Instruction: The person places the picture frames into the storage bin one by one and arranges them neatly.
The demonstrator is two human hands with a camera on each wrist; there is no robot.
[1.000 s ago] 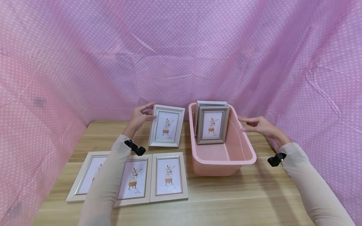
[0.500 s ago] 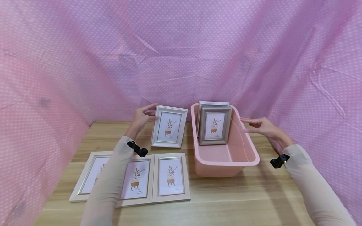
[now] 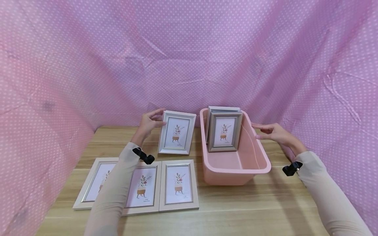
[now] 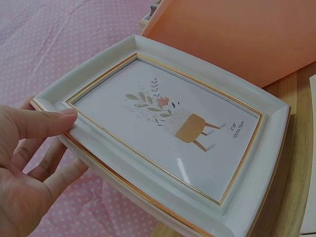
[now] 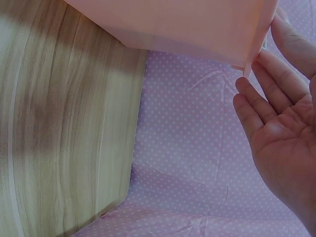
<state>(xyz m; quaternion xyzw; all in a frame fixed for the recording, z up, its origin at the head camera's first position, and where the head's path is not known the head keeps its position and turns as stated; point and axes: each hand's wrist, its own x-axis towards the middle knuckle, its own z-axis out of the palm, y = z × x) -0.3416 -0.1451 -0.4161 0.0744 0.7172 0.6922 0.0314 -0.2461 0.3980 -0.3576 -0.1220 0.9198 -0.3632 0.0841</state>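
My left hand (image 3: 147, 124) holds a white picture frame (image 3: 177, 151) by its upper left side, thumb on the front and the other fingers behind. The frame leans back, and in the left wrist view its gold inner trim and potted-plant print show. My right hand (image 3: 274, 133) touches the outer right rim of a pink plastic bin (image 3: 236, 178) with straight fingers and thumb. Inside the bin, at its back, a brown-bronze picture frame (image 3: 210, 131) stands upright in front of several white frames (image 3: 224, 108), mostly hidden.
Three cream picture frames (image 3: 193, 185) lie side by side on the wooden table (image 3: 236, 213), front left, partly covered by my left sleeve (image 3: 110, 196). Pink dotted cloth (image 3: 189, 65) hangs behind and along both sides.
The head view has shifted slightly, so everything sits a little further right in it. Both hands, the held frame and the bin keep the same places relative to each other.
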